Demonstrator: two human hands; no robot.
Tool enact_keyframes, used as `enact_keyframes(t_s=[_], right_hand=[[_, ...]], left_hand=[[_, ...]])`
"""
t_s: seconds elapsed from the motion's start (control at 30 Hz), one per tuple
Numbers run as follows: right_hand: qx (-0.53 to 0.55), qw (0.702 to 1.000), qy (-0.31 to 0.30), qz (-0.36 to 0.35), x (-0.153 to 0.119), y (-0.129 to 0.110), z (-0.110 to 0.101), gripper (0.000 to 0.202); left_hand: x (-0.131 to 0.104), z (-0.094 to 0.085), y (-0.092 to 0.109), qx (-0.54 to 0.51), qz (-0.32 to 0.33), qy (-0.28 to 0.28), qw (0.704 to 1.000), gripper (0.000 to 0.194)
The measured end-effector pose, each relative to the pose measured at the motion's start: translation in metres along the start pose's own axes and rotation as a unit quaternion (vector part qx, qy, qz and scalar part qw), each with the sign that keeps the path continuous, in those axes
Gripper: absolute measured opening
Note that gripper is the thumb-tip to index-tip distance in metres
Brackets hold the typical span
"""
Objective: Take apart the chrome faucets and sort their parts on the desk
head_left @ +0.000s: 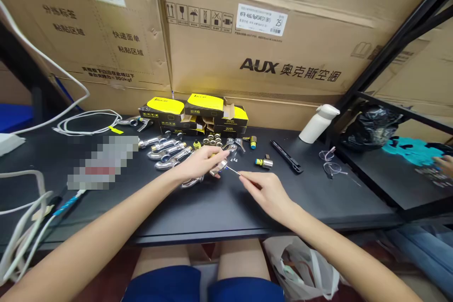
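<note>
My left hand (196,163) is closed around a shiny chrome tap fitting (218,167) just above the table. In my right hand (271,192) is a thin screwdriver (233,171), its handle hidden by the fingers. The shaft points left and its tip reaches the fitting; I cannot tell what it engages. Just beyond the hands lie a few small screws (234,160) and chrome levers (231,145). Curved chrome tap bodies (170,153) lie to the left, partly behind my left hand. A chrome cylinder with yellow and blue bands (264,163) rests to the right.
Black-and-yellow boxes (205,104) are stacked at the back against large cartons (208,52). A black cutter-like tool (286,156), white bottle (318,123) and glasses (331,163) are at right. White cables (87,122) lie left. Another person's hand (445,165) shows far right.
</note>
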State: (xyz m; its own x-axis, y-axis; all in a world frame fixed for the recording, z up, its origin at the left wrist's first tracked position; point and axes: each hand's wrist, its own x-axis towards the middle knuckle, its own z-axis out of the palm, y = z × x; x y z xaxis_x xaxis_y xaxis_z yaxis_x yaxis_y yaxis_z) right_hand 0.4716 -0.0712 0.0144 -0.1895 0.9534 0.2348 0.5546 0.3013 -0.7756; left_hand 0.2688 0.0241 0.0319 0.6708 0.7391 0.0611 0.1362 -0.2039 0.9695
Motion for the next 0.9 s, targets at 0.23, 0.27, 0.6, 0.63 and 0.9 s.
enact_keyframes(t_s=[0.23, 0.27, 0.6, 0.63, 0.9], right_hand=[[0.313, 0.914, -0.17, 0.193, 0.013, 0.01, -0.004, 0.034], [0.278, 0.934, -0.149, 0.169, 0.012, 0.011, -0.002, 0.035], [-0.014, 0.999, 0.026, -0.018, 0.006, 0.006, 0.005, 0.033], [0.04, 0.999, 0.002, 0.026, 0.008, 0.005, 0.003, 0.035], [0.014, 1.0, -0.017, -0.006, 0.014, 0.006, -0.004, 0.022]], left_hand=[[-0.002, -0.004, 0.008, 0.049, 0.071, 0.003, 0.996, 0.026], [-0.001, -0.004, 0.006, 0.046, 0.055, 0.003, 0.997, 0.027], [0.003, -0.002, -0.009, -0.042, -0.042, 0.019, 0.998, 0.03], [0.003, -0.003, -0.008, -0.042, -0.036, 0.019, 0.998, 0.03], [0.002, -0.004, -0.007, -0.034, -0.034, 0.018, 0.999, 0.03]])
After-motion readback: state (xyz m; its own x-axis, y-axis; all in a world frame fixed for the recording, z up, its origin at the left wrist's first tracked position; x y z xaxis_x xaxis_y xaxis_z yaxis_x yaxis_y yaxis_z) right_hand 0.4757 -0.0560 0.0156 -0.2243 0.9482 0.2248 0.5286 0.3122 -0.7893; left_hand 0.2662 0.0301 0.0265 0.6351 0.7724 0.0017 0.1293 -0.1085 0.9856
